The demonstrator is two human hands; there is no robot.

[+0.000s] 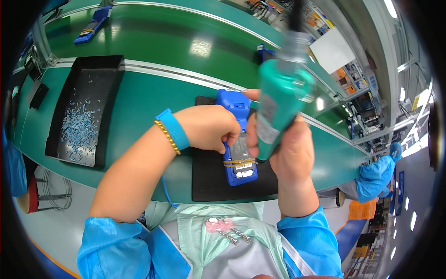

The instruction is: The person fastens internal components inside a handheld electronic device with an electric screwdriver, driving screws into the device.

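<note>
A blue handheld terminal [242, 176] lies on a black mat [206, 179], its grey back showing and a yellow rubber band round it. My left hand [209, 124], with a blue strap and a gold chain at the wrist, bends over its left side. The thumb and fingers close on that edge; anything small between them is hidden. My right hand [293, 148] is wrapped round a green electric screwdriver [278, 100], held upright just right of the terminal. The tool's upper part is blurred. Its lower tip is near the terminal's right edge; I cannot tell whether they touch.
To the left, a black tray [106, 123] holds many small blue and silver pieces. Beyond the metal rail, another blue terminal [93, 25] rests on the green belt [153, 35]. A blue cord [167, 193] hangs at the table's front edge. A co-worker [377, 172] sits far right.
</note>
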